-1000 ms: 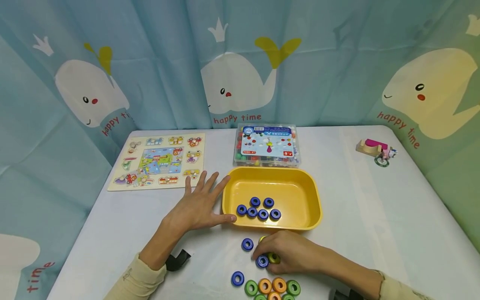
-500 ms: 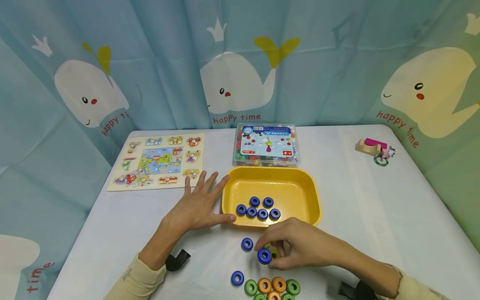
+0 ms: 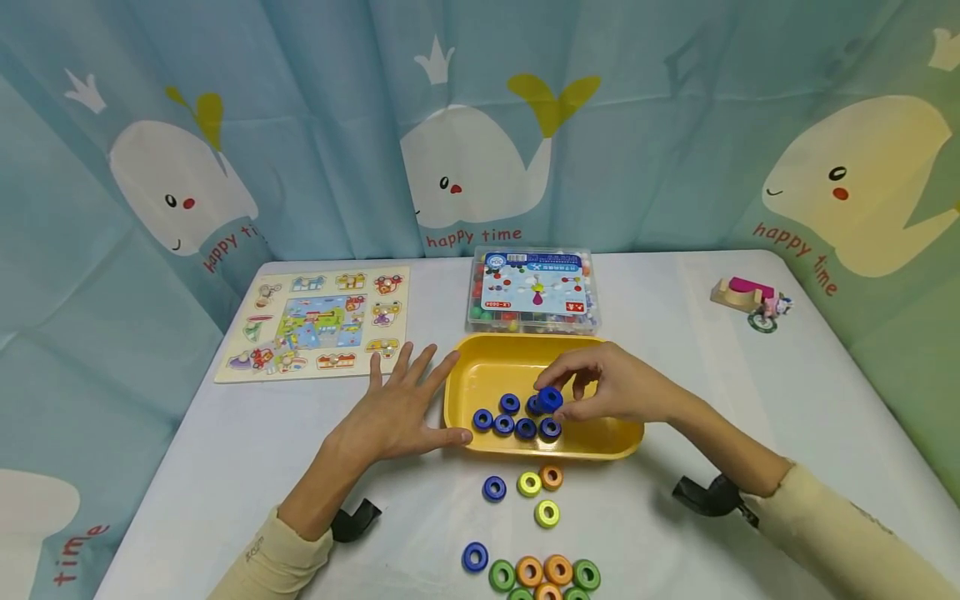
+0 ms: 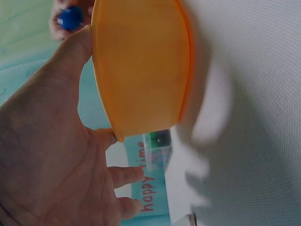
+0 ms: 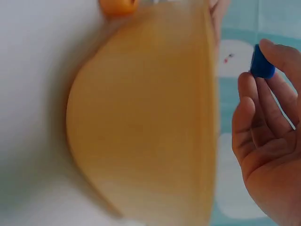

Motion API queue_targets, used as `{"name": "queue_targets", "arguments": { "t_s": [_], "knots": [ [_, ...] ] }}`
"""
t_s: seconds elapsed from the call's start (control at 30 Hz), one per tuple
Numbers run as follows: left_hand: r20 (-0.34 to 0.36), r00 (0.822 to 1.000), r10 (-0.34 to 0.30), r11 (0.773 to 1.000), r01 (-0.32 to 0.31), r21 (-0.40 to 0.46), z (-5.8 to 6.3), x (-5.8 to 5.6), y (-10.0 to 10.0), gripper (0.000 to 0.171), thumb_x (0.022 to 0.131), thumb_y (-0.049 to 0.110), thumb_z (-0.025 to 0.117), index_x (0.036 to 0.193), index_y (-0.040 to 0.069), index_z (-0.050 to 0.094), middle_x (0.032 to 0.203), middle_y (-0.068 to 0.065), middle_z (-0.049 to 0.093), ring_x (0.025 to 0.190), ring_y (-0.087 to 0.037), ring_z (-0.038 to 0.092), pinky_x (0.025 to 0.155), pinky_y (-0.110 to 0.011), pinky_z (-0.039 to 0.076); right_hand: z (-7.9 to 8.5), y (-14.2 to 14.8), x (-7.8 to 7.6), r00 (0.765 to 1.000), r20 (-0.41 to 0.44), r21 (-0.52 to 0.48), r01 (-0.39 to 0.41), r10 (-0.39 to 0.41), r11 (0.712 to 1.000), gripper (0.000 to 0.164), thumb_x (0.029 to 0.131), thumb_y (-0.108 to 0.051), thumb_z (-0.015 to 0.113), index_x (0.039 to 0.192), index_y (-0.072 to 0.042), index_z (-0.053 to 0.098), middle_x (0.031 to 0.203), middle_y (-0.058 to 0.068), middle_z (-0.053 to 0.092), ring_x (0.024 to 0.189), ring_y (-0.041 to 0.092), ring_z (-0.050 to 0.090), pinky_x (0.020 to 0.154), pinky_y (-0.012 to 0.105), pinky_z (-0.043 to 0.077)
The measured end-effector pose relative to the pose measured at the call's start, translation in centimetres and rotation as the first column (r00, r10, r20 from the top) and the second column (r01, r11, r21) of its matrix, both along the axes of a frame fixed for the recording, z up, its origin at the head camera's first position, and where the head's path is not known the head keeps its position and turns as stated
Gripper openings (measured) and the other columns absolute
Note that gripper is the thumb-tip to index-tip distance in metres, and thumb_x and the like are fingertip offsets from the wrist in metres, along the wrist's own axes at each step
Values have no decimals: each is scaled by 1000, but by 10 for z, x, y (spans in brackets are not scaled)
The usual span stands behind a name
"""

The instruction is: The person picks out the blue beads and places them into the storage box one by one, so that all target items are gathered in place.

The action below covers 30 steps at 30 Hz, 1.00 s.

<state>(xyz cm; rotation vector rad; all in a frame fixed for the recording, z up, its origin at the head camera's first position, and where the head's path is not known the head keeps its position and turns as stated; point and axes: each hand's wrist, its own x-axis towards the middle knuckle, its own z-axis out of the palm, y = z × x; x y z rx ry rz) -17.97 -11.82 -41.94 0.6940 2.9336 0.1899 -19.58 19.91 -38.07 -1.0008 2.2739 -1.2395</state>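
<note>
My right hand [image 3: 626, 387] pinches a blue ring [image 3: 550, 400] between thumb and fingers, above the yellow tray [image 3: 487, 371]. The ring's side shows in the right wrist view as a blue bead-like ring [image 5: 262, 63], held at the fingertips. Several other blue rings [image 3: 504, 425] lie in the near left part of the tray. My left hand [image 3: 393, 417] is spread beside the tray's left end, fingers straight. Its thumb and forefinger touch the tray rim, as the left wrist view shows with the tray wall [image 4: 141, 70].
Before the tray lie loose blue [image 3: 494, 489], yellow [image 3: 547, 513] and orange rings [image 3: 551, 477]. Green [image 3: 587, 575] and orange ones cluster at the front edge. A clear box [image 3: 534, 287] stands behind the tray, a puzzle board [image 3: 315, 325] left, small toys [image 3: 750, 300] far right.
My right hand has lifted the blue ring from the table and carried it forward over the tray, uncovering yellow and orange rings. The left hand has stayed in place.
</note>
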Motion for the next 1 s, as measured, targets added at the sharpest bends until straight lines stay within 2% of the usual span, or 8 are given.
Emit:
{"name": "queue_targets", "arguments": {
  "t_s": [0.1,0.2,0.37,0.5,0.87,1.0],
  "knots": [
    [-2,1000,-2,1000,2,-4,0,0,0,104,66,89,36,150,34,7,154,-6,13,139,-36,4,101,-65,-2,-8,4,-15,1000,21,47,-12,11,999,32,80,-21,75,109,-12,68,102,-7,66,82,16,61,72,35,53],
    [1,1000,-3,1000,3,-3,-1,0,0,104,66,88,36,150,35,6,154,-6,13,139,-36,4,101,-65,-2,-15,6,-26,999,30,104,-33,30,994,29,80,-17,75,108,-13,69,101,-8,66,84,15,61,74,33,53],
    [10,1000,-1,1000,0,3,-1,-1,0,104,66,88,38,150,34,6,154,-7,13,139,-36,3,101,-64,-3,-25,9,-41,995,38,179,-103,97,978,29,79,-9,73,107,-17,69,97,-9,66,84,16,60,75,30,52],
    [17,1000,1,1000,-1,-1,-1,-1,0,104,66,88,36,150,35,6,154,-7,13,139,-35,2,102,-64,-3,-28,9,-50,988,71,225,-153,140,962,29,78,-9,74,106,-17,70,96,-8,66,84,16,59,77,29,51],
    [27,1000,3,1000,-4,8,-2,-2,0,103,67,86,39,150,35,6,154,-6,12,139,-35,2,102,-64,-5,-32,5,-64,953,213,294,-271,214,917,30,74,-1,76,100,-16,71,93,-3,68,84,16,61,79,30,51],
    [28,1000,4,1000,-5,8,-2,-2,0,103,67,86,39,150,35,6,154,-6,12,139,-35,2,102,-64,-5,-34,2,-65,946,202,313,-308,254,899,30,74,-3,77,99,-17,70,91,-3,68,83,16,61,78,31,51]
  ]
}}
